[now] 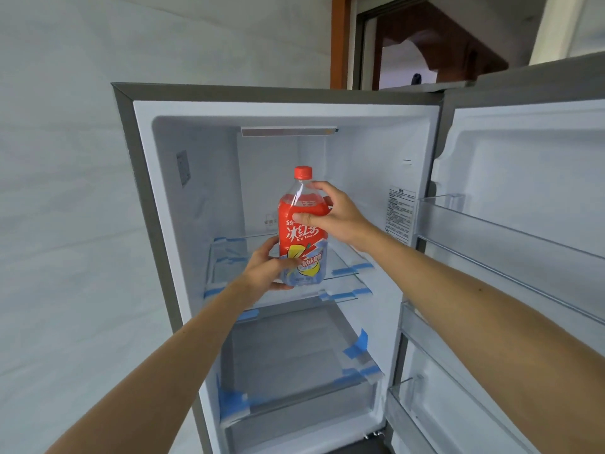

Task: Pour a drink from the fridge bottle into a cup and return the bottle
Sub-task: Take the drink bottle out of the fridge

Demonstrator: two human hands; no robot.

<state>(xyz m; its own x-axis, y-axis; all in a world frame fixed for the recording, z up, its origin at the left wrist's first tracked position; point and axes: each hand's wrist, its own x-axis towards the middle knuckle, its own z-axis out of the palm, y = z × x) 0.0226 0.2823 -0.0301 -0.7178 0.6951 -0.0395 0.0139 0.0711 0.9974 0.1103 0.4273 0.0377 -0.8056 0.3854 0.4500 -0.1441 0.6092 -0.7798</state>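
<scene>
An iced tea bottle [302, 234] with a red cap and a red, yellow and blue label stands upright in the open fridge [183, 191], at the level of the upper glass shelf [347, 267]. My right hand [330, 214] wraps the bottle's shoulder from the right. My left hand [266, 268] grips its base from the left. Whether the base rests on the shelf I cannot tell. No cup is in view.
The fridge door [523, 224] stands open on the right with clear door bins [458, 221]. Below the shelf sits a drawer [294, 365] with blue tape strips. A white wall is to the left, and a wooden doorway [425, 37] is behind the fridge.
</scene>
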